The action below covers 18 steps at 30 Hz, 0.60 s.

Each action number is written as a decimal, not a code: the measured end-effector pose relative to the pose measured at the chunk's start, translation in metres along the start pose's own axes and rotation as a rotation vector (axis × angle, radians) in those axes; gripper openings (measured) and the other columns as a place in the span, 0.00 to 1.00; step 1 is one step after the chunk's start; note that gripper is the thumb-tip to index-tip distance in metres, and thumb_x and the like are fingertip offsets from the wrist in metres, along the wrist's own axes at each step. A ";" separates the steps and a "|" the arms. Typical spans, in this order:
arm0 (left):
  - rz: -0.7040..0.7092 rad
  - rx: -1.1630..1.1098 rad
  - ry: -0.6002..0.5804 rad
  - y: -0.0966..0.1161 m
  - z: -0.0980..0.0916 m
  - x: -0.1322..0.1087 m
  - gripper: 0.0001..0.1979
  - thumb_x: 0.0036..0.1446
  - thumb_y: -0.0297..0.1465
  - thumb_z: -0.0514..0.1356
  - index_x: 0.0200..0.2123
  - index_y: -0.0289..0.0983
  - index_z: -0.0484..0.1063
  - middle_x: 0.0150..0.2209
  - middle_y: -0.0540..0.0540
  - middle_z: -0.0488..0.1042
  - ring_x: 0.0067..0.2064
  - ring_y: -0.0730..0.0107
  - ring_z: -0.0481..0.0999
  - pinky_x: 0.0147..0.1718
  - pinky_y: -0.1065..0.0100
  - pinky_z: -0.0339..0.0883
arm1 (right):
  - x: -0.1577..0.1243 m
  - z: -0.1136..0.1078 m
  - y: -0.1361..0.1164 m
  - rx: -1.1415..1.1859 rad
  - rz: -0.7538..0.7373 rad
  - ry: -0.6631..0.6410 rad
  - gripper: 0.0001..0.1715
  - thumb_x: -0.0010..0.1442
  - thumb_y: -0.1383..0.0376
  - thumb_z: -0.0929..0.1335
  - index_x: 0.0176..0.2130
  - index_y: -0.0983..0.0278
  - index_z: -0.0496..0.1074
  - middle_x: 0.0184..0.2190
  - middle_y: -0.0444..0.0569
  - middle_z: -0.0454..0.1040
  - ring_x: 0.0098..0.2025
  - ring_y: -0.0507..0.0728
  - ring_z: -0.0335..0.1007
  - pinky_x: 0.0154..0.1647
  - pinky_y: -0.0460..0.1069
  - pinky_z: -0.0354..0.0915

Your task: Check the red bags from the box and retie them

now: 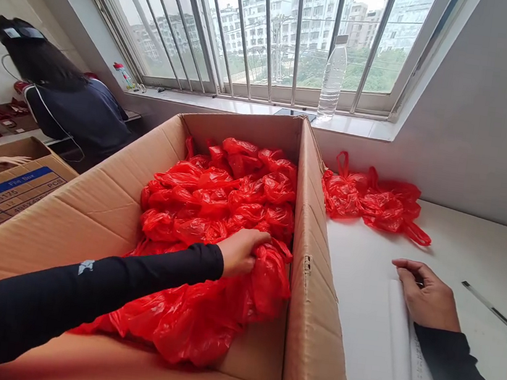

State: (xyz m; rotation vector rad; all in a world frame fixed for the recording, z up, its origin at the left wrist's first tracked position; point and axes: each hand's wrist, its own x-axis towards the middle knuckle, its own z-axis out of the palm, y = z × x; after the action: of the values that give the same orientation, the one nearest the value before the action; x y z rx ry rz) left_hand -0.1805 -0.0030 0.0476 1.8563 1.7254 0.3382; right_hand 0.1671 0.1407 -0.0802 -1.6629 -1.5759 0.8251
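Note:
A large open cardboard box (312,272) in front of me holds a heap of red plastic bags (218,204). My left hand (240,250) reaches into the box and its fingers are closed on one red bag near the box's right wall. My right hand (426,294) rests on the white table (360,304), fingers bent over the end of a white paper roll (401,346). A smaller pile of tied red bags (373,199) lies on the table beyond the box.
A clear water bottle (332,79) stands on the barred window's sill. A thin dark ruler (496,313) lies at the right. At the left a person in dark clothes (72,107) works beside another cardboard box (6,188).

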 end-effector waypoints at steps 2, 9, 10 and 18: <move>0.018 -0.053 0.054 -0.001 -0.011 0.002 0.29 0.38 0.15 0.53 0.46 0.35 0.73 0.47 0.45 0.79 0.50 0.59 0.77 0.49 0.66 0.69 | 0.000 0.000 0.001 -0.004 0.003 0.000 0.19 0.50 0.52 0.66 0.39 0.57 0.77 0.34 0.45 0.77 0.35 0.58 0.70 0.38 0.52 0.63; 0.134 -0.085 0.286 0.022 -0.020 0.004 0.31 0.35 0.13 0.49 0.45 0.35 0.72 0.47 0.45 0.78 0.52 0.65 0.75 0.54 0.65 0.66 | 0.004 0.000 0.006 -0.008 0.010 -0.003 0.20 0.50 0.52 0.66 0.39 0.56 0.78 0.35 0.45 0.78 0.35 0.58 0.71 0.37 0.52 0.62; 0.126 -0.073 0.327 0.023 -0.020 0.005 0.30 0.36 0.13 0.49 0.43 0.35 0.72 0.46 0.46 0.78 0.51 0.65 0.75 0.54 0.65 0.66 | 0.004 0.000 0.007 -0.006 0.014 -0.003 0.20 0.49 0.52 0.66 0.39 0.56 0.78 0.35 0.46 0.78 0.35 0.58 0.71 0.37 0.52 0.62; 0.108 0.200 -0.514 0.048 -0.081 -0.025 0.43 0.37 0.24 0.69 0.61 0.38 0.67 0.59 0.40 0.72 0.59 0.52 0.72 0.56 0.61 0.65 | 0.006 0.001 0.011 0.014 -0.008 -0.002 0.20 0.50 0.52 0.66 0.39 0.57 0.78 0.35 0.46 0.78 0.36 0.58 0.71 0.37 0.52 0.63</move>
State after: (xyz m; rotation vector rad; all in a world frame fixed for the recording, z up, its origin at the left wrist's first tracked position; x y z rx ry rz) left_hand -0.1888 -0.0079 0.1446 1.9613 1.3456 -0.2650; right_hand 0.1722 0.1467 -0.0897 -1.6457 -1.5737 0.8317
